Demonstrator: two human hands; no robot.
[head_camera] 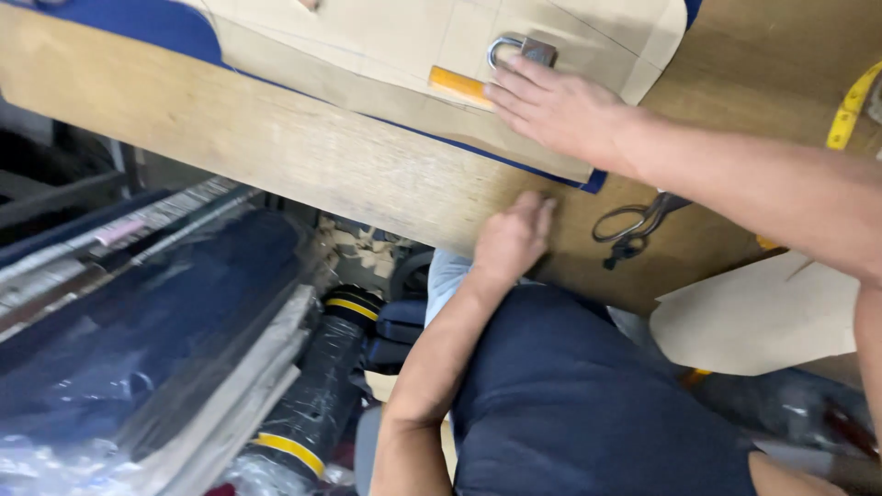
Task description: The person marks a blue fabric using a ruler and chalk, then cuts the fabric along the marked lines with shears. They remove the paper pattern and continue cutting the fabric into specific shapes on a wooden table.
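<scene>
We find the right hand point(556, 108) spread flat, holding down the thin, floppy beige paper pattern point(386, 55); the left hand point(513, 237) curls, empty, against the wooden table edge point(276, 138). Press broadly; it likely slides.

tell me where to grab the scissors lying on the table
Take the scissors by the looped handles, coming from above on the table-edge side. They lie flat on the wooden table, handles toward the edge, clear of both the right hand and left hand.
</scene>
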